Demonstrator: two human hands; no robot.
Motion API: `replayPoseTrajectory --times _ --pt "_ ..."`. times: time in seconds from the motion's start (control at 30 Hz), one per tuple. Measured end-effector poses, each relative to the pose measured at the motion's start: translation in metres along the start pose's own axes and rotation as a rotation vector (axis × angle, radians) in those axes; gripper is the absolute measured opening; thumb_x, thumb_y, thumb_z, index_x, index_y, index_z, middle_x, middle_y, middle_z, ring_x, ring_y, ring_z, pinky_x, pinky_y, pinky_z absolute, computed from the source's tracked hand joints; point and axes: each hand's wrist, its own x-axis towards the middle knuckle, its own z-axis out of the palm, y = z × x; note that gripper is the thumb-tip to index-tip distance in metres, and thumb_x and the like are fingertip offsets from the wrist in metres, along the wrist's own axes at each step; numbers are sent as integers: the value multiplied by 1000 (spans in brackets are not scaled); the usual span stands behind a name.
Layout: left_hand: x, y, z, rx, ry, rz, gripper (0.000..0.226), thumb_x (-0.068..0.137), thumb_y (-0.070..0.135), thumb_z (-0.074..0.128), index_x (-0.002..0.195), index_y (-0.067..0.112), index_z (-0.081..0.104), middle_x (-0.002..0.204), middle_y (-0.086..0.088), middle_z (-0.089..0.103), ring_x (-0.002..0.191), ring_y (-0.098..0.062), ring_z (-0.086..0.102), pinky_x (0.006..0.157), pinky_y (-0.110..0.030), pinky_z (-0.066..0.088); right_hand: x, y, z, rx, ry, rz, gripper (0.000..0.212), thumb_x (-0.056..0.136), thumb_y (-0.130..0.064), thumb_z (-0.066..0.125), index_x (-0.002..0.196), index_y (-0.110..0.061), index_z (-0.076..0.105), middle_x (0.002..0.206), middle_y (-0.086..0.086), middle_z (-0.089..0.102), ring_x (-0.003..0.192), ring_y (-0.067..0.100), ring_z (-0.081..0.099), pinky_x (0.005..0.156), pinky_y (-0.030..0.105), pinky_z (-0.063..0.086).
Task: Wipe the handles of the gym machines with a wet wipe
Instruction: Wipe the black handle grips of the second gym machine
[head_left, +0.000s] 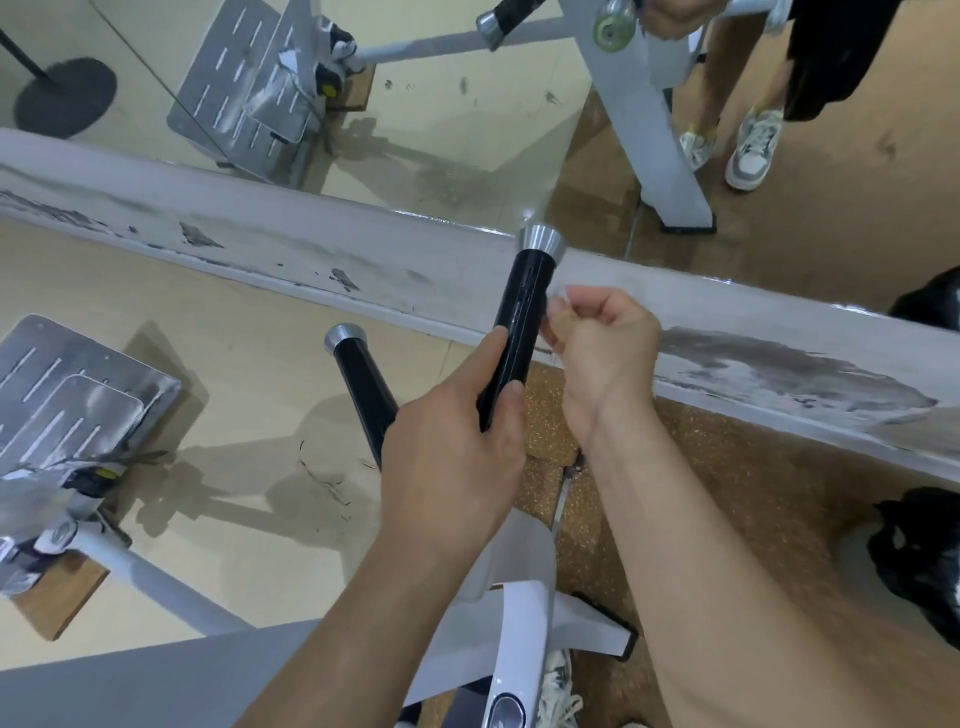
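Two black rubber-sleeved machine handles with flared silver end caps, both rising from the white machine frame (519, 613) above the floor. The nearer handle (527, 306) stood just in front of the scuffed white ledge (311, 249) under the wall mirror (441, 119). The second handle (363, 384) stood to its left, untouched.

Two bare hands, both at the nearer handle.
- The left hand (452, 447) gripped the lower part of the sleeve, fingers and thumb wrapped round it.
- The right hand (602, 343) was beside the middle of the sleeve with its fingers (558, 325) curled tight. They pinched what appeared to be one small pale wet wipe (560, 299), mostly hidden. Contact with the sleeve could not be confirmed.

One ridged metal footplate (78, 395), at the left edge of the floor.

Handling note (a judgement):
- The wipe seemed too bunched to clean well. It would be better opened and folded round the sleeve.
- It could then be drawn from the silver cap down while twisting, so the far side was covered too.
- The left hand would steady the bar, then shift so the patch beneath it got wiped.
- The second handle remained to do.
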Motion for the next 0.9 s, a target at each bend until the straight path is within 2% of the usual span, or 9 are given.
replayPoseTrajectory --times 0.1,0.17,0.27,0.33,0.43,0.57,0.7,0.83,0.9 --pt "1 0 0 -3 0 -4 44 95 33 47 137 46 43 72 9 67 64 -6 58 60 -23 45 23 -7 12 147 78 34 12 87 9 58 86 -2 62 85 12 63 74 16 63 73 27 59" --pt "1 1 0 7 2 0 45 95 34 46 137 46 42 70 8 66 62 -7 58 60 -25 45 20 -2 12 143 72 45 12 87 8 59 87 -3 61 89 13 63 76 17 64 74 26 59" --pt "0 0 -1 4 7 2 45 95 35 45 139 46 40 71 8 67 64 -7 59 63 -29 49 12 -1 9 69 54 12 16 87 7 60 81 -8 62 83 10 64 74 15 64 73 24 58" --pt "1 1 0 -5 9 5 45 95 35 46 139 45 41 74 8 69 66 -7 61 66 -33 52 27 -8 12 127 75 31 8 86 4 62 89 -3 65 79 9 65 68 13 62 68 22 57" --pt "0 3 -1 11 6 11 45 96 34 45 140 45 40 74 7 69 66 -9 62 66 -34 52 45 -23 16 213 59 119 21 84 -6 69 104 -1 67 65 3 61 51 7 51 53 17 46" --pt "1 4 -5 -11 6 4 44 96 34 47 139 42 41 73 5 70 64 -10 62 65 -35 52 45 -31 15 133 -37 251 8 87 -5 65 91 1 68 63 4 58 47 5 47 48 14 42" --pt "2 7 -7 -15 -19 -7 44 97 33 46 140 41 40 68 4 67 62 -11 62 64 -37 53 62 -54 11 -232 -183 269 8 90 -2 56 90 1 64 75 9 59 53 8 47 49 16 39" --pt "2 7 -8 -9 -37 -1 44 97 34 43 141 40 39 61 4 63 58 -12 60 62 -38 52 81 -81 29 -764 -365 155 22 86 -5 59 105 4 64 79 10 59 51 9 42 47 18 35" --pt "2 7 -10 -23 -40 5 44 97 35 43 141 41 38 61 6 61 58 -10 59 62 -36 52 82 -90 40 -1030 -423 69 19 85 -8 58 99 3 66 73 8 56 53 11 42 47 20 33"
